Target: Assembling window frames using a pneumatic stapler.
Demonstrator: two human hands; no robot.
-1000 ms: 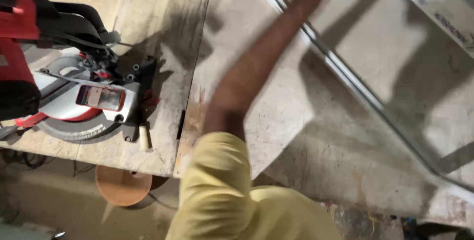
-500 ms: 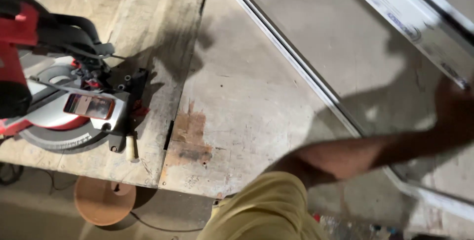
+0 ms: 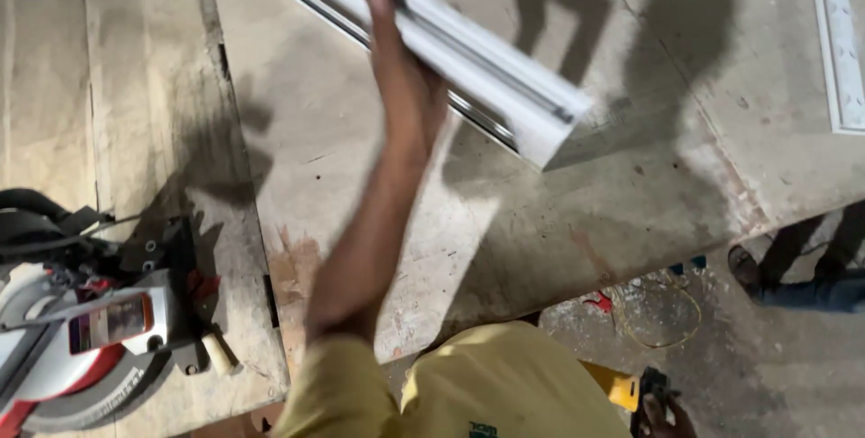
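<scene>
My left hand (image 3: 410, 86) is raised over the workbench and grips a long white window-frame profile (image 3: 487, 64). The profile runs diagonally from the top left down to its cut end near the middle right, lifted off the bench. My bare forearm reaches up to it from my yellow sleeve (image 3: 347, 384) at the bottom. My right hand is out of sight.
A red and grey mitre saw (image 3: 86, 339) sits at the bench's lower left. The worn plywood bench top (image 3: 559, 213) ends at a front edge lower right. Another white profile (image 3: 838, 41) lies at the top right. Someone's sandalled foot (image 3: 746, 267) and yellow cable (image 3: 662, 312) are on the floor.
My arm swung from far right back to the middle and now holds the white profile off the bench. The view has shifted right, pushing the saw to the left edge.
</scene>
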